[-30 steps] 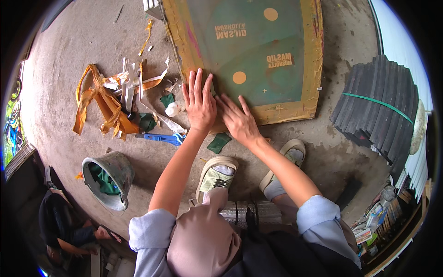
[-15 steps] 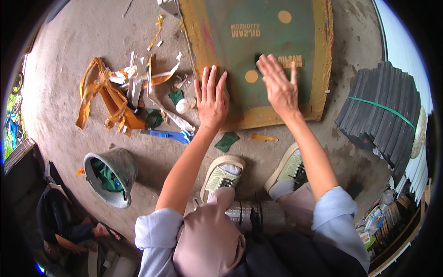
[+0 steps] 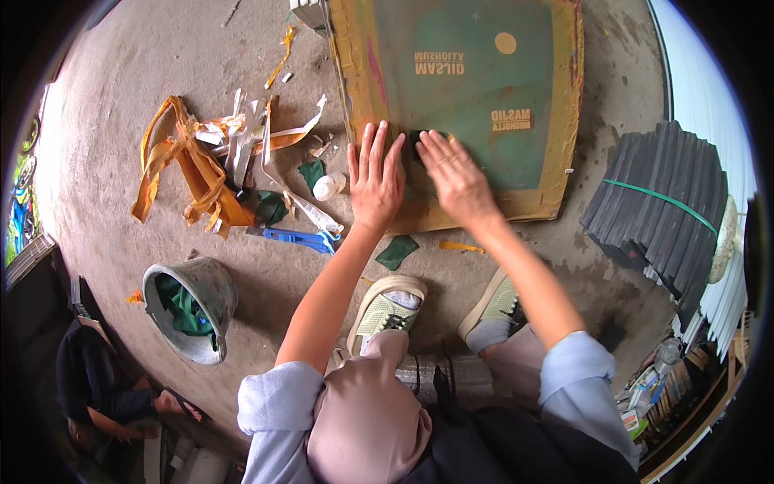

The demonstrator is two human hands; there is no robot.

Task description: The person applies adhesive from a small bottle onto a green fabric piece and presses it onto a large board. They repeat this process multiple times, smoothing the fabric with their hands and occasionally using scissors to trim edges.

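Concrete floor (image 3: 606,89) flanks taped screen (image 3: 468,105); hands (image 3: 376,187) near its lower edge (image 3: 528,210).

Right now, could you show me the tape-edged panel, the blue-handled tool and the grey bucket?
Tape-edged panel (image 3: 468,98): head view, on its bare green middle.
Blue-handled tool (image 3: 290,236): head view, on the blue handle.
Grey bucket (image 3: 221,289): head view, on its outer wall.

A green band (image 3: 661,197) binds dark strips (image 3: 645,161) — foam, perhaps.

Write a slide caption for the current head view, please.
Right hand on a dark, flat scrap over a rectangular green panel, left hand on its brown-taped border.
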